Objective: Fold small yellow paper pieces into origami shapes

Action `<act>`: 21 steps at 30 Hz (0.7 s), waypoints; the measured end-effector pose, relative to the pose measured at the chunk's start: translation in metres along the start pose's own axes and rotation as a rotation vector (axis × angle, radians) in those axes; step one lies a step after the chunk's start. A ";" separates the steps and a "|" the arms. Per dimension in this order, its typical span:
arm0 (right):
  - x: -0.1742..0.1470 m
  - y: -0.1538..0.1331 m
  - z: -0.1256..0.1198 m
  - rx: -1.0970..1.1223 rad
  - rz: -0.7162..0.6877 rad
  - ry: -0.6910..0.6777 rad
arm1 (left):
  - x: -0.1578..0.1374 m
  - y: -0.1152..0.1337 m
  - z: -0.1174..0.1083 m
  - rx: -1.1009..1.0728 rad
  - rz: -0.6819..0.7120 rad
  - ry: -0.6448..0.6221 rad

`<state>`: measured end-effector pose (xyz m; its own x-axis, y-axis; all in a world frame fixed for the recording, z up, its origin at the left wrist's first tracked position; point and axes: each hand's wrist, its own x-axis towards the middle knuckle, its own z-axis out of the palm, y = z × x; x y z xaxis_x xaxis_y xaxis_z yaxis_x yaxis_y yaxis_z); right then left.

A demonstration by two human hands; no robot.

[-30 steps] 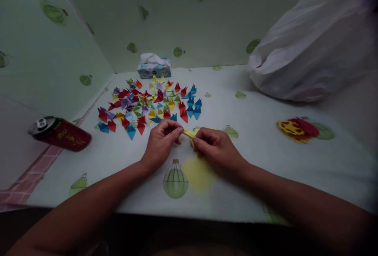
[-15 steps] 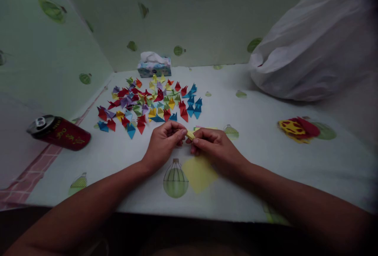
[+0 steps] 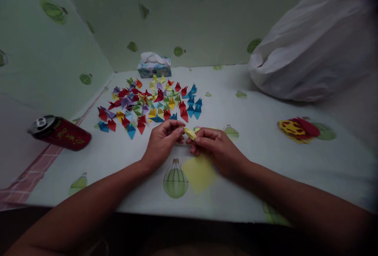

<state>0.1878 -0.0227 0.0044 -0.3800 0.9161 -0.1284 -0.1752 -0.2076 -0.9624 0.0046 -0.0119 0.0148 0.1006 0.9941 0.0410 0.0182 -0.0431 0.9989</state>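
Note:
A small folded piece of yellow paper point(image 3: 190, 133) is pinched between my two hands above the table. My left hand point(image 3: 163, 141) is closed, its thumb and fingertips at the paper's left end. Thumb and fingers of my right hand point(image 3: 217, 147) grip the right end. Below the right hand a flat yellow paper sheet point(image 3: 199, 174) lies on the table. Just beyond my hands spreads a group of folded paper cranes point(image 3: 141, 120) in red, blue, yellow, green and purple. Part of another coloured paper behind my right hand is mostly hidden.
A dark red can point(image 3: 63, 133) stands at the left. At the back is a tissue box point(image 3: 154, 68). A large white plastic bag point(image 3: 295, 67) fills the right rear, with a red and yellow item point(image 3: 298, 128) in front of it. The table's front edge runs below my forearms.
The folded yellow paper has turned slightly between my fingers, and more of it shows. My left fingers have shifted a little to the left. Everything else lies as before.

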 end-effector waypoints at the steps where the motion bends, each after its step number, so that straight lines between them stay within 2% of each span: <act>1: 0.000 0.000 0.000 0.011 0.005 0.002 | 0.000 0.000 0.000 0.000 -0.002 0.000; 12: 0.001 0.003 0.002 0.030 -0.006 -0.019 | -0.003 -0.002 0.007 -0.185 -0.141 0.000; 17: 0.000 0.002 0.003 0.011 -0.019 -0.031 | -0.003 -0.004 0.006 -0.154 -0.139 -0.068; 21: -0.001 0.002 0.003 -0.012 -0.002 -0.044 | -0.003 -0.004 0.006 -0.136 -0.121 -0.031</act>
<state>0.1852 -0.0245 0.0032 -0.4189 0.9005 -0.1166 -0.1648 -0.2017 -0.9655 0.0098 -0.0151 0.0110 0.1364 0.9876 -0.0783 -0.1020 0.0926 0.9905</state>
